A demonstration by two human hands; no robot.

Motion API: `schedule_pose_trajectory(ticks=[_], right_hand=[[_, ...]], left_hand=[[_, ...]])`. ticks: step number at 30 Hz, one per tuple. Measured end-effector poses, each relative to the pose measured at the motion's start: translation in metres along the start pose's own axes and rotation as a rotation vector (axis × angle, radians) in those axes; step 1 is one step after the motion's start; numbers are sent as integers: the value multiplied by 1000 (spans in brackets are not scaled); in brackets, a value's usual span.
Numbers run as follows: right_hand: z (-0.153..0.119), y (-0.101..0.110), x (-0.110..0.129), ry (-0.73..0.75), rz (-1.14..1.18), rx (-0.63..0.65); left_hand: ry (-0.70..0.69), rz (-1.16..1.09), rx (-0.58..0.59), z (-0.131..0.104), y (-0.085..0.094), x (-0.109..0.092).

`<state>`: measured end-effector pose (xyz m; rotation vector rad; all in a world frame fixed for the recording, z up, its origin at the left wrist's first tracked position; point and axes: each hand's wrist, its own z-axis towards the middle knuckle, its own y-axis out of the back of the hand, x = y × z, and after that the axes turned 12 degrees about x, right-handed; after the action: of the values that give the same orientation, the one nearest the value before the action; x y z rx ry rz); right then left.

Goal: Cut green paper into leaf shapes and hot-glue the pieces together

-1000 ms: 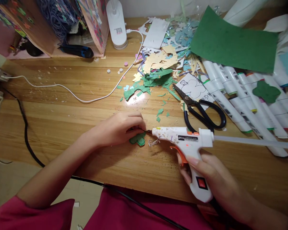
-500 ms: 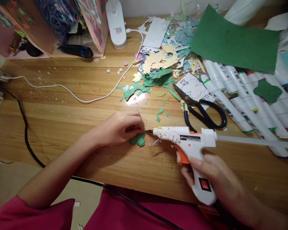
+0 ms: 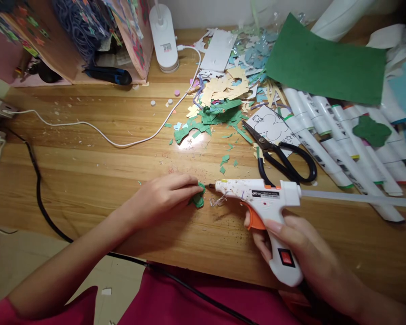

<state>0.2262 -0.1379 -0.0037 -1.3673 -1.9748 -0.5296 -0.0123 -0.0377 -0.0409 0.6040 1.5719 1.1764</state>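
Note:
My left hand [image 3: 169,194] is closed at the fingertips on a small green paper cutout [image 3: 198,201], low over the wooden table. The fingers cover part of the cutout. My right hand [image 3: 301,239] is wrapped round the handle of a white hot glue gun [image 3: 267,198], with a finger at its orange trigger [image 3: 254,217]. The gun's dark nozzle points left and meets or nearly meets the cutout's edge. A clear glue stick [image 3: 352,197] sticks out of its back, and strings of glue [image 3: 219,200] hang below the nozzle.
Black-handled scissors [image 3: 277,151] lie beyond the gun, by a printed card [image 3: 274,126]. Several markers [image 3: 325,155] lie at right under a green sheet [image 3: 325,67] and another green cutout [image 3: 372,131]. Paper scraps [image 3: 223,85], a white lamp base [image 3: 164,45] and a cable [image 3: 122,145] are behind.
My left hand has shifted its hold on the green cutout, its fingers now flatter and covering more of it. The glue gun stays almost where it was.

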Motion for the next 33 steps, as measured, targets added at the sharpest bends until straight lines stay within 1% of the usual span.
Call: schedule_pose_trajectory(ticks=[6,9,12,17,21,24,27,30,33], right_hand=[[-3,1,-4,1,163,-25],[-3,2,-5,17,229,-45],[0,3,-9,49,232,-67],[4,7,-19,83,194,-36],[2,4,-14,60,190,-76],[0,0,-8,42,193,-118],[0,-2,-5,37,196,-103],[1,-2,-6,51,209,-99],[3,0,-8,57,223,-106]], left_hand=[[-3,-5,43,1,4,0],[-5,7,43,0,4,-1],[-16,47,27,-2,3,-1],[-32,113,0,-2,2,-4],[15,125,36,0,4,-8],[62,88,68,0,4,-10],[93,59,87,-3,3,-9],[69,-18,36,-4,1,-8],[141,-186,-9,2,3,-7]])
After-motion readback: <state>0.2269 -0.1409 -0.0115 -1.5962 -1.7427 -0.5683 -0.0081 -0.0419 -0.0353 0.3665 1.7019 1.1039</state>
